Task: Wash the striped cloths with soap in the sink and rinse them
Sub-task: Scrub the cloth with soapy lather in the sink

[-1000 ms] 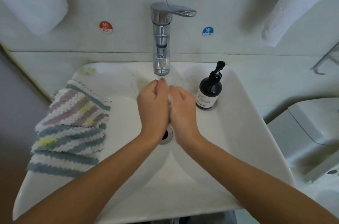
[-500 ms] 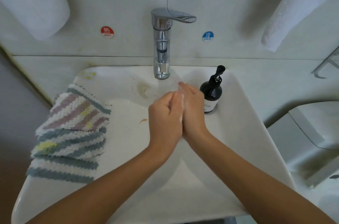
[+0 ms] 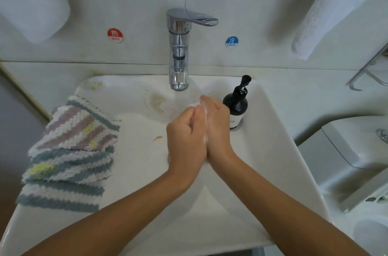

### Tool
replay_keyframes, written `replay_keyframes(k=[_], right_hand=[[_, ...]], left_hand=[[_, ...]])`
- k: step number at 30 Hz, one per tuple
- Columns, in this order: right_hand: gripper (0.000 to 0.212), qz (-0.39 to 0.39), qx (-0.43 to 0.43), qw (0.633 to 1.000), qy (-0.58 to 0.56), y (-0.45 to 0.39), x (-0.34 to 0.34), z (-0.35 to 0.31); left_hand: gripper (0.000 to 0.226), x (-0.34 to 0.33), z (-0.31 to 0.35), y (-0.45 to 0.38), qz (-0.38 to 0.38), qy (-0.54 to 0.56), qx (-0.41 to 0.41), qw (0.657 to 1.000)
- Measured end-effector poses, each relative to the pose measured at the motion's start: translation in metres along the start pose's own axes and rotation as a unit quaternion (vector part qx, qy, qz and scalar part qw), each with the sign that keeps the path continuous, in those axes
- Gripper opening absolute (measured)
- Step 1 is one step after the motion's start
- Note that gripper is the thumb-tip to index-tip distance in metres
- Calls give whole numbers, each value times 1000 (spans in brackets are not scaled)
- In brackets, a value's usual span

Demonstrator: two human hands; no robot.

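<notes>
Stack of striped fluffy cloths (image 3: 69, 155), blue, pink and white bands with yellow blotches, sits folded on left rim of white ceramic sink (image 3: 279, 150), untouched, dry-looking. Left hand (image 3: 186, 142) and right hand (image 3: 216, 127) pressed palm to palm over basin, white lather between, holding nothing. Black pump soap bottle (image 3: 236, 106) just beside right hand. Chrome tap (image 3: 179, 50) above; water flow unclear. Step, by my guess: lathering soap. Next: reach left, bring cloth into basin.

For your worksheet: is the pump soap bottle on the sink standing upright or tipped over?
Upright. The dark soap bottle stands on its base on the sink rim, pump head at the top, beside the right hand.
</notes>
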State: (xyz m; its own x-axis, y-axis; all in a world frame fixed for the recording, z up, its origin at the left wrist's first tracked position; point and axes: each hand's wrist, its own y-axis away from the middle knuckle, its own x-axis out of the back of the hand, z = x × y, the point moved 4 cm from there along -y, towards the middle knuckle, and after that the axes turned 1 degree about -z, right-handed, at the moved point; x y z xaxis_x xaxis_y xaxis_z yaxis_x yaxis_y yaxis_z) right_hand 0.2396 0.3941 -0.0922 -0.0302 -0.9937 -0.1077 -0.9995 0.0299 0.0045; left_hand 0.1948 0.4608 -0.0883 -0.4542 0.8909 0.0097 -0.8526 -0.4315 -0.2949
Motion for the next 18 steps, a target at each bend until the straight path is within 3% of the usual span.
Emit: replay_keyframes(k=[4,10,15,18], right_hand=[[40,-38,38,998,26,29,-14,3],[42,-1,10,1000,-20,-2,-6,3],[41,-17,34,999,-3,33,-10,8],[43,-9,-22,1000,-11,7,-14,10]], left_hand=[[45,16,-9,-30,54,-2,44,998],[47,4,3,-5,-41,-34,-10,999],[52,15,-8,-27,5,-43,32,999],[52,15,-9,-14,-6,-50,17,999]])
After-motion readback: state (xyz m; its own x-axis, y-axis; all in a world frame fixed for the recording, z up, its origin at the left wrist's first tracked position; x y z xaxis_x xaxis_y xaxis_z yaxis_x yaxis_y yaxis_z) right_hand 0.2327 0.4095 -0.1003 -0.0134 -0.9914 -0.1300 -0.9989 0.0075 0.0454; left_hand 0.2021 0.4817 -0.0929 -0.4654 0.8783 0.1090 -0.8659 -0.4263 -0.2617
